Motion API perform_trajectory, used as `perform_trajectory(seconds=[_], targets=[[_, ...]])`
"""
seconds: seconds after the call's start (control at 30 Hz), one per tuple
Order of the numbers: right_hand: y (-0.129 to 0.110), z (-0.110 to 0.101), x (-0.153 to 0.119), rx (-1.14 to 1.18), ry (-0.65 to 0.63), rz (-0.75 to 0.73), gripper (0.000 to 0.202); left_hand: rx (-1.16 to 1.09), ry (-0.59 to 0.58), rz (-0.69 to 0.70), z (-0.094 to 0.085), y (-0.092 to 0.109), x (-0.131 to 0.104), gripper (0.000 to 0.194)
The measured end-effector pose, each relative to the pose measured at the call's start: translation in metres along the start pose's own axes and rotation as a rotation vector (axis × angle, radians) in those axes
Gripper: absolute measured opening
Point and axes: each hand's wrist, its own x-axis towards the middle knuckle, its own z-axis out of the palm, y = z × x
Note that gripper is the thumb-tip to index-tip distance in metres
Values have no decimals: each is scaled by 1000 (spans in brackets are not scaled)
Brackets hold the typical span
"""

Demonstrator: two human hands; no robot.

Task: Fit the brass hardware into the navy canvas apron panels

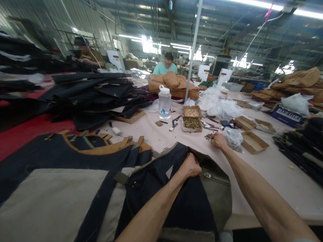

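Note:
My left hand (191,165) is closed on the upper edge of a dark navy and olive garment (199,201) in front of me. A small metal buckle (207,175) shows on its olive part. Farther right, my right hand (218,140) is closed at a small pile of metal pieces (208,136) on the table; what its fingers hold is too small to make out. Just beyond that hand lies a clear plastic bag (232,137) of small metal parts. More navy garments with beige panels (63,198) lie stacked on the left.
A water bottle (165,104) stands mid-table, left of boxes of brass pieces (191,123). Cardboard trays (254,142) lie at right. Dark fabric piles (96,94) fill the left; another (302,148) sits far right. A person (166,65) sits behind brown cloth; another is at back left.

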Motion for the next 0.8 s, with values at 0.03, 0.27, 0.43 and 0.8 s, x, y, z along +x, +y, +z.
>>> perform_trajectory(seconds=[0.03, 0.27, 0.43, 0.8], targets=[[0, 1, 1, -26, -7, 10, 29, 4, 7, 2, 2, -4, 1, 21], [-9, -10, 9, -137, -113, 1, 24, -13, -5, 51, 8, -10, 1, 23], [-32, -16, 1, -155, -113, 18, 31, -37, 7, 88, 9, -7, -8, 21], [-29, -65, -167, 327, 162, -229, 31, -26, -2, 74, 15, -6, 2, 23]])
